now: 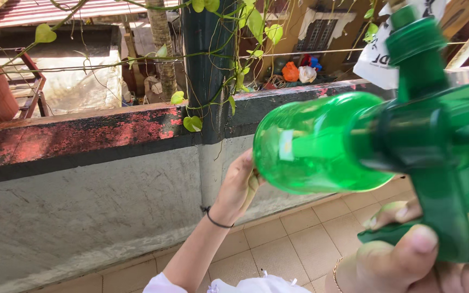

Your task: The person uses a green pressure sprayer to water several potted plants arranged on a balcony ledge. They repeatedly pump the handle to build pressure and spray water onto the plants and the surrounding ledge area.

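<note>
Right hand (419, 260) grips the dark green trigger head (435, 157) of a green spray bottle (321, 144), thumb and fingers wrapped round the handle. Bottle is held up close to the camera, tipped almost on its side, base pointing left toward the wall. Bottle body is translucent green plastic; whether there is any liquid in it cannot be read through the blur, possibly near empty.

Left hand (240, 184) is raised just beside the bottle's base, fingers curled; it may be pinching a vine stem, cannot tell for sure. A black band sits on that wrist.

Behind: low parapet wall (82, 179) with flaking red top, dark pillar (207, 65) with a leafy creeper (245, 49). Tiled floor (294, 244) below.
</note>
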